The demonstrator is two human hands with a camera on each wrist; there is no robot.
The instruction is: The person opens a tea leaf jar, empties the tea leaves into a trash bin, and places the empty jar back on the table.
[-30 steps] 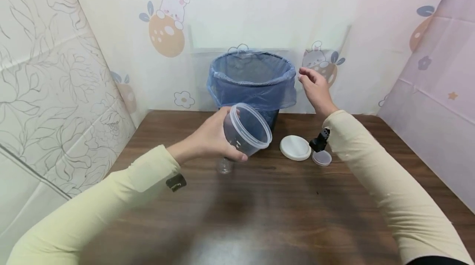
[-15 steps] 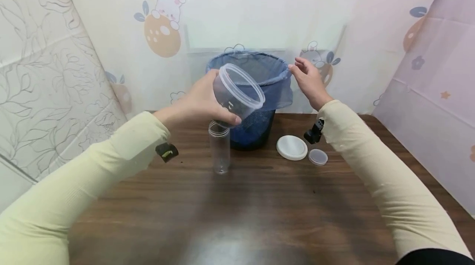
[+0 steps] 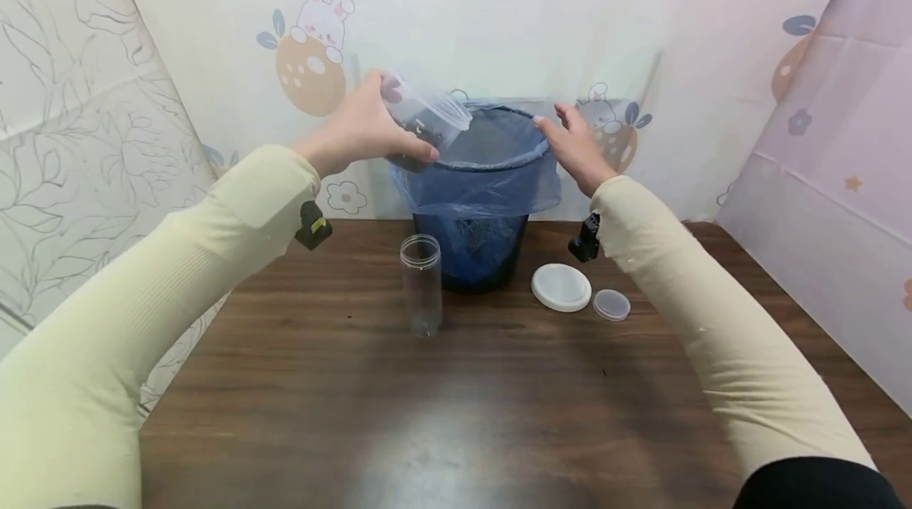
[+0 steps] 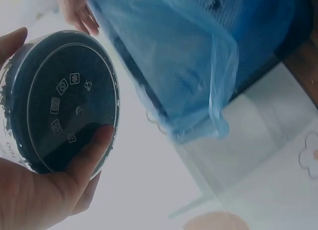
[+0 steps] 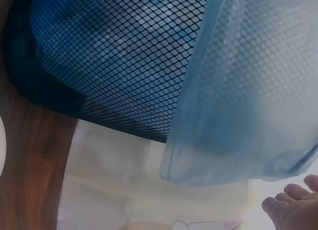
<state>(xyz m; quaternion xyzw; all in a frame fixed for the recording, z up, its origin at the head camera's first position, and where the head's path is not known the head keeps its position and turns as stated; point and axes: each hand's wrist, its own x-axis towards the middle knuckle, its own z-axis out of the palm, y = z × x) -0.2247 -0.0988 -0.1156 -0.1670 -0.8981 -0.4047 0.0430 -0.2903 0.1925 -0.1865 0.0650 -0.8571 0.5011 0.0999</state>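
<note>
My left hand (image 3: 370, 125) grips a clear plastic tub (image 3: 435, 113) and tilts its mouth right, over the left rim of a black mesh bin (image 3: 473, 248). In the left wrist view, fingers and thumb clasp the tub's round base (image 4: 74, 106), which looks dark and bears moulded symbols, with dark bits along its edge. A blue bag (image 3: 477, 188) lines the bin and folds down over its outside. My right hand (image 3: 579, 149) has loosely extended fingers right at the bin's right rim, close to the bag in the right wrist view.
A tall clear jar (image 3: 422, 287) stands without a lid in front of the bin. A white lid (image 3: 561, 287) and a smaller translucent lid (image 3: 611, 305) lie right of the bin on the brown table (image 3: 456, 414). Printed cloth (image 3: 456, 18) hangs behind.
My left hand has raised the tub up and leftward from above the jar to the bin's rim, tipping it further. My right hand has shifted slightly left and up toward the rim.
</note>
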